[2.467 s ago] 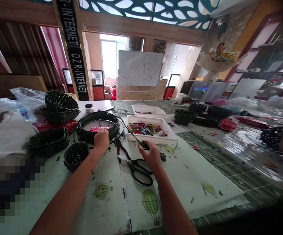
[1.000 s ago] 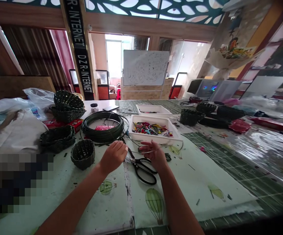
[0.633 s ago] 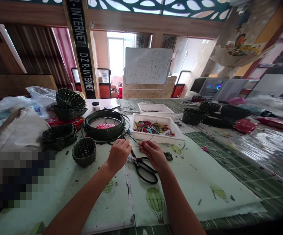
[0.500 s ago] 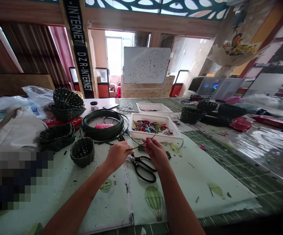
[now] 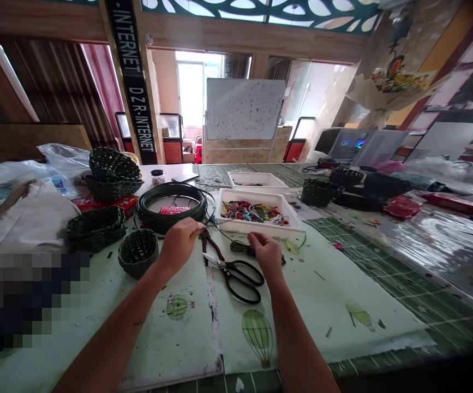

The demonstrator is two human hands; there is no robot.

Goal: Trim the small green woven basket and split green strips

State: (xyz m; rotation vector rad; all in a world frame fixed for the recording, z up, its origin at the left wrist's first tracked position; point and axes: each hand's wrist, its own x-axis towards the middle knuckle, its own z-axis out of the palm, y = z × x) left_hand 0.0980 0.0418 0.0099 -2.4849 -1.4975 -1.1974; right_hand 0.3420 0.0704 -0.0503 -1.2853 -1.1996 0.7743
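Note:
My left hand (image 5: 181,243) is closed, thumb and fingers pinched together in front of a large coil of dark green cord (image 5: 148,215). What lies in the pinch is too small to make out. My right hand (image 5: 267,254) is also pinched, beside a small bundle of dark cord (image 5: 238,247); its fingertips show no clear strand. Between my hands lie brown-handled pliers (image 5: 215,245) and black-handled scissors (image 5: 242,263), blades pointing left. A small dark woven basket (image 5: 138,259) stands left of my left hand.
A white tray (image 5: 256,226) of colourful small pieces stands behind my hands, with another white tray (image 5: 275,179) beyond. More dark woven baskets (image 5: 97,226) sit at left, and others (image 5: 320,192) at right. Plastic bags (image 5: 62,164) lie far left.
My hands have moved apart, the left going left and up toward the coil. The dark strand stretched between them no longer shows there. The pliers have come into view.

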